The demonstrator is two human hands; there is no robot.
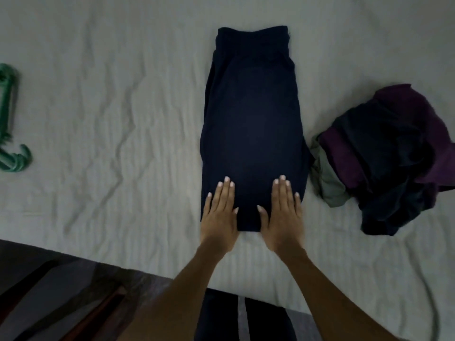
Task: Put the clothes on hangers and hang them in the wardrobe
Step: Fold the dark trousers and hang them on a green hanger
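Little looked done: the left hand [219, 212] and right hand [283, 212] lay flat, fingers straight, on the folded navy cloth garment [253, 124] on the grey-sheeted bed [123, 107], green plastic hangers [11, 119] untouched far left of it, crumpled purple-and-dark clothes pile [394, 156] waiting just right.

Green hangers [9, 119] — cut off left

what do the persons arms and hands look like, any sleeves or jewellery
Both forearms are bare, with no sleeves in view. The left hand and right hand show no rings, watch or gloves. The fingernails are short and look pale or lightly polished.
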